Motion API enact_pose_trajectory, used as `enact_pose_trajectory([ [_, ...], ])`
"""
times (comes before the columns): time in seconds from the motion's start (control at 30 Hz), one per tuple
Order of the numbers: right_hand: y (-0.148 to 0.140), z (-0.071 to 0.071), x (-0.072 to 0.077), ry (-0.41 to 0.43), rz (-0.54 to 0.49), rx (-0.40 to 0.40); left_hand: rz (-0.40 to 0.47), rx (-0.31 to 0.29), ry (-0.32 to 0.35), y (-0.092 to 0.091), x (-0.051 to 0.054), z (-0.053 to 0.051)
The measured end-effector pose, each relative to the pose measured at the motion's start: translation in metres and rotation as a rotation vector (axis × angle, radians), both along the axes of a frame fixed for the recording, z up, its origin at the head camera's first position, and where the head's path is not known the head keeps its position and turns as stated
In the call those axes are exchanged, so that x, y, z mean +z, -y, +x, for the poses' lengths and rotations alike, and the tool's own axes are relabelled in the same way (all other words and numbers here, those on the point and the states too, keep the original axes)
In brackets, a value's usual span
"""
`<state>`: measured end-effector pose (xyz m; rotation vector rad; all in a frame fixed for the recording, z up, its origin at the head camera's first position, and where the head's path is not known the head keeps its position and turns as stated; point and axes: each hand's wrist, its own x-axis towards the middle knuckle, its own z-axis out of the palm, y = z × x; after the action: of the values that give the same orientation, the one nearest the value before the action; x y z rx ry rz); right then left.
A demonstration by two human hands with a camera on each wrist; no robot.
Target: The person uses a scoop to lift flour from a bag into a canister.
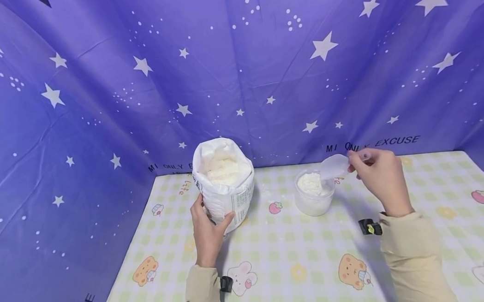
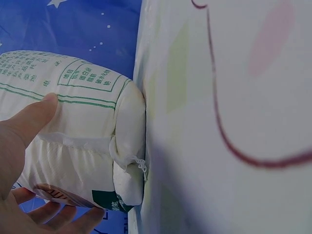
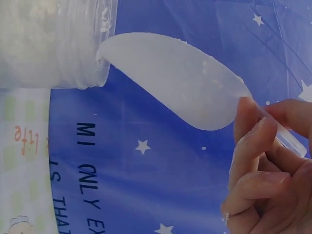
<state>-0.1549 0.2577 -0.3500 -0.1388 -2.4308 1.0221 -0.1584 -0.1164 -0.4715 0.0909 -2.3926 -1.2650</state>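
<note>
A white bag [image 1: 241, 199] of off-white powder stands open at the top. My left hand [image 1: 208, 232] holds its lower side, the thumb on one face and the fingers on another; green print and a stitched bottom edge show on the bag [image 2: 83, 117] in the left wrist view. To the right stands a clear plastic jar [image 1: 312, 205], filled to near the rim with white powder [image 1: 312, 184]. My right hand [image 1: 379, 173] grips the handle of a translucent white scoop [image 1: 334, 167]. The scoop [image 3: 170, 78] tilts down, its tip at the mouth of the jar [image 3: 53, 44].
A green-checked tablecloth [image 1: 286, 246] with cartoon prints covers the table, with specks of powder between bag and jar. Close behind both containers hangs a blue-purple star curtain [image 1: 247, 68], which also runs along the left side and at the far right.
</note>
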Motion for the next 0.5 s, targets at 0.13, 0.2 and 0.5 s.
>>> enact_pose_trajectory([
  [0.13, -0.003, 0.002, -0.003, 0.026, -0.070, 0.011, -0.008, 0.001, -0.009, -0.001, 0.001, 0.000],
  [0.2, -0.005, 0.003, -0.005, 0.058, -0.132, 0.023, -0.012, 0.001, -0.010, -0.001, 0.001, 0.000],
  [0.5, -0.004, 0.008, -0.011, 0.139, -0.395, 0.110, -0.028, 0.013, -0.029, -0.001, 0.003, 0.000],
])
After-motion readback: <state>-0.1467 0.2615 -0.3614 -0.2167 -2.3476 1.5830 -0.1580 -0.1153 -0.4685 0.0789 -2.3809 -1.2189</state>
